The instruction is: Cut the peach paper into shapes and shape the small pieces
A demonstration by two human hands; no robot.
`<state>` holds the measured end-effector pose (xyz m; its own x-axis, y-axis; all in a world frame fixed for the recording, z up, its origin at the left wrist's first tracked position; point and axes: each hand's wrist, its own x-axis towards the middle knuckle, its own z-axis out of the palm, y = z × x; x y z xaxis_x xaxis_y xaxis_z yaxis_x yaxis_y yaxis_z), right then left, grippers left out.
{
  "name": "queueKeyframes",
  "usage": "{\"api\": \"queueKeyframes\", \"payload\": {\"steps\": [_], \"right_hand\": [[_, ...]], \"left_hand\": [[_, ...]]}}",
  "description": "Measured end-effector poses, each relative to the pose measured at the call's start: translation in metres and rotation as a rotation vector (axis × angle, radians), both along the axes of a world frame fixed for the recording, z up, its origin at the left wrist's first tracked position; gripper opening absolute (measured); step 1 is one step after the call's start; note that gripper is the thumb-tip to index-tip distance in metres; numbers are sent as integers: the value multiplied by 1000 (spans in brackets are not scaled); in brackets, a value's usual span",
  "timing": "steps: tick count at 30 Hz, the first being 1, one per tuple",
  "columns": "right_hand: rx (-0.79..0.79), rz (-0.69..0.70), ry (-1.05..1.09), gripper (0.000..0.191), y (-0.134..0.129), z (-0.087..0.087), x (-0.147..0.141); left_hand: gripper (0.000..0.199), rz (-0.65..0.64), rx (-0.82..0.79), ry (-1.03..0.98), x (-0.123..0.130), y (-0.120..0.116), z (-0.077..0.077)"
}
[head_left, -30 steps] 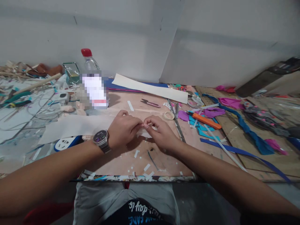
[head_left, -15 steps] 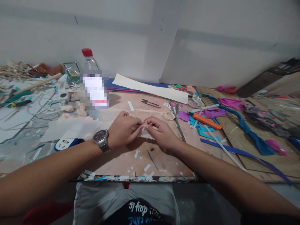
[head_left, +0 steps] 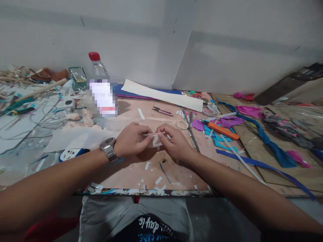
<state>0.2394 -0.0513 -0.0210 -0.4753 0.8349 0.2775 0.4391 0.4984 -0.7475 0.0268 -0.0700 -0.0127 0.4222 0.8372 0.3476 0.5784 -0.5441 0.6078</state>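
Note:
Above the middle of the table, my left hand [head_left: 132, 139] and my right hand [head_left: 175, 143] meet over a small white paper-like piece [head_left: 154, 142]. Each hand pinches it between thumb and forefinger, and its upper edge looks like a thin rolled or folded line. Its exact material is hard to tell, and my fingers cover part of it. Beyond my right hand lies a roll of pale tape [head_left: 182, 125]. Close to my left wrist, a broad white sheet [head_left: 75, 137] rests on the table.
Thread snips [head_left: 163, 111], a long cream strip [head_left: 164, 97] and a red-capped bottle [head_left: 99, 67] are at the back. An orange utility knife [head_left: 223, 130] and blue and purple scraps lie right. Green-handled pliers [head_left: 19, 106] and a white-blue power socket [head_left: 70, 155] are left.
My hands have shifted slightly apart and turned a little. More of the white piece shows between them, with its straight upper edge stretched across both thumbs.

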Motion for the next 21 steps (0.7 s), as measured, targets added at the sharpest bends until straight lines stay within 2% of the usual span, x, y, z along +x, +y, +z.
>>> {"api": "queueKeyframes", "payload": {"steps": [4, 8, 15, 21], "right_hand": [[14, -21, -5, 19, 2, 0, 1], [15, -10, 14, 18, 2, 0, 4], [3, 65, -16, 21, 2, 3, 6], [19, 21, -55, 17, 2, 1, 6]], "left_hand": [[22, 49, -97, -40, -2, 2, 2], [22, 70, -127, -44, -3, 2, 2], [23, 29, -134, -42, -2, 2, 2], [23, 14, -229, -71, -3, 3, 0]]}}
